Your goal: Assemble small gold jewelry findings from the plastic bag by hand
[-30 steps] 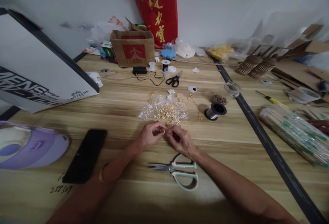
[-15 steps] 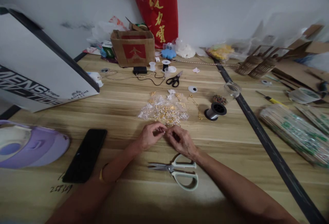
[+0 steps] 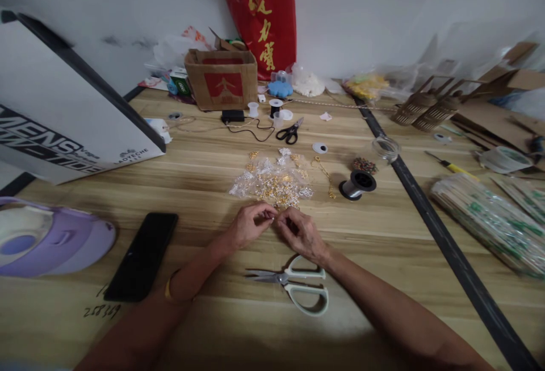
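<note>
With my left hand [image 3: 254,224] I pinch a tiny pale piece [image 3: 273,219] at the fingertips, too small to identify. My right hand [image 3: 301,233] is just beside it, fingers bent inward; I cannot tell whether they are closed on anything. Just beyond, gold and silver jewelry findings [image 3: 279,186] lie heaped on the tabletop [image 3: 204,189] among clear plastic bags [image 3: 243,183]. Pale-handled scissors [image 3: 283,279] lie nearer me, blades pointing left. A gold chain [image 3: 331,192] lies between the heap and a black spool [image 3: 361,181].
</note>
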`<act>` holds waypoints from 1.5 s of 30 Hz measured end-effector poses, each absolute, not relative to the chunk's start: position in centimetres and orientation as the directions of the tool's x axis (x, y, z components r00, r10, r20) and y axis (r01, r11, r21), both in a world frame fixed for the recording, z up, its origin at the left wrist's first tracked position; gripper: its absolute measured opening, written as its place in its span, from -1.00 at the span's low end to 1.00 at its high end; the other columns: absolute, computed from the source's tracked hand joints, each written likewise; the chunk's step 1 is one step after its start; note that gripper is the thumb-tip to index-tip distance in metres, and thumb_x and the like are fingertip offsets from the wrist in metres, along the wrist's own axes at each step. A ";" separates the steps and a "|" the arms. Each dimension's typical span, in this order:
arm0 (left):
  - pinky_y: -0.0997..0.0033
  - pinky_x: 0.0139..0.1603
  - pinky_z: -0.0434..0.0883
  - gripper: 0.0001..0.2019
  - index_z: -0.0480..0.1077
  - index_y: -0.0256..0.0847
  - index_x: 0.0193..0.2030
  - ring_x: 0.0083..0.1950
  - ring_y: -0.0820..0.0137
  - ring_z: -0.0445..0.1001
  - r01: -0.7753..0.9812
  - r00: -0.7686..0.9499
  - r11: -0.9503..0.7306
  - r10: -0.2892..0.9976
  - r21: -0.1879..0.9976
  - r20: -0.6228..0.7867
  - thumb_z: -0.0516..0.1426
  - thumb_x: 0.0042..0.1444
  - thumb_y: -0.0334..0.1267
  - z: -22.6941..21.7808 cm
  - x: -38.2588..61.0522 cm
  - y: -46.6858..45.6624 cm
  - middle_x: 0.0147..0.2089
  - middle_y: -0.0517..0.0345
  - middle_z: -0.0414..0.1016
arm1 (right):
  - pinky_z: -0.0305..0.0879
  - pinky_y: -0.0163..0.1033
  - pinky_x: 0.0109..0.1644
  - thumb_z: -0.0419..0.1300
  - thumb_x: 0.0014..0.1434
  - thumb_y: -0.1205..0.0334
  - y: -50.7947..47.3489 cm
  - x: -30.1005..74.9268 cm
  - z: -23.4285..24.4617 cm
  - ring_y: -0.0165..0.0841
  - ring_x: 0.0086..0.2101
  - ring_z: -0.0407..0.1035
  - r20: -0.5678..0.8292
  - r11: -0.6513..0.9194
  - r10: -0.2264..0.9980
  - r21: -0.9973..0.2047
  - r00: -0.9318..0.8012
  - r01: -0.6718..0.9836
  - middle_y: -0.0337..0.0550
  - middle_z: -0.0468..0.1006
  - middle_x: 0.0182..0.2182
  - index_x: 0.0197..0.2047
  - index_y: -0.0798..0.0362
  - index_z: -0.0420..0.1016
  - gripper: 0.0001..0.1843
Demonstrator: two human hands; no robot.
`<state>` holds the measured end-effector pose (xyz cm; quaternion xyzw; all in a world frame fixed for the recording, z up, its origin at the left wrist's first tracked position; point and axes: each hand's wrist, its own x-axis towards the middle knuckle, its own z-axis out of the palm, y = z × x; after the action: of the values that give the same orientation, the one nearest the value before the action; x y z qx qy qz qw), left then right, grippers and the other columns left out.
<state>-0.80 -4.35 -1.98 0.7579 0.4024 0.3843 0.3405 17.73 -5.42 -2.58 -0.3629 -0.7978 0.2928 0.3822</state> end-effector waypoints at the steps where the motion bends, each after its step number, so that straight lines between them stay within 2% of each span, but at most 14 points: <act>1: 0.51 -0.26 0.44 -0.85 0.43 -0.29 -0.28 -0.33 0.46 0.47 0.346 0.382 -0.445 0.871 0.826 0.309 0.12 0.00 -0.52 -2.0 -0.8 -4.4 -0.34 0.10 0.51 | 0.17 -0.36 -0.40 0.07 0.21 0.33 -5.4 17.7 -2.6 -0.45 -0.47 0.25 0.397 0.565 0.804 -0.744 -0.444 0.358 -0.21 0.38 -0.46 -0.31 0.07 0.34 -0.93; 31: 0.47 -0.23 0.44 -0.86 0.42 -0.28 -0.28 -0.29 0.43 0.48 0.372 0.394 -0.500 0.848 0.782 0.355 0.09 0.04 -0.50 -2.1 -0.7 -4.4 -0.30 0.07 0.52 | 0.19 -0.36 -0.42 0.06 0.20 0.31 -5.5 17.7 -2.5 -0.45 -0.49 0.26 0.395 0.560 0.812 -0.734 -0.429 0.384 -0.22 0.39 -0.48 -0.32 0.06 0.35 -0.92; 45: 0.53 -0.27 0.42 -0.86 0.43 -0.30 -0.24 -0.32 0.48 0.47 0.379 0.402 -0.503 0.846 0.777 0.351 0.11 0.05 -0.49 -1.9 -0.7 -4.5 -0.31 0.09 0.52 | 0.19 -0.37 -0.40 0.07 0.21 0.31 -5.4 17.7 -2.8 -0.45 -0.48 0.28 0.405 0.567 0.810 -0.727 -0.425 0.387 -0.21 0.39 -0.47 -0.31 0.07 0.35 -0.93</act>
<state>-0.71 -4.55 -1.92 0.7791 0.3930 0.3800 0.3068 17.71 -5.42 -2.80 -0.3749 -0.7977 0.2756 0.3836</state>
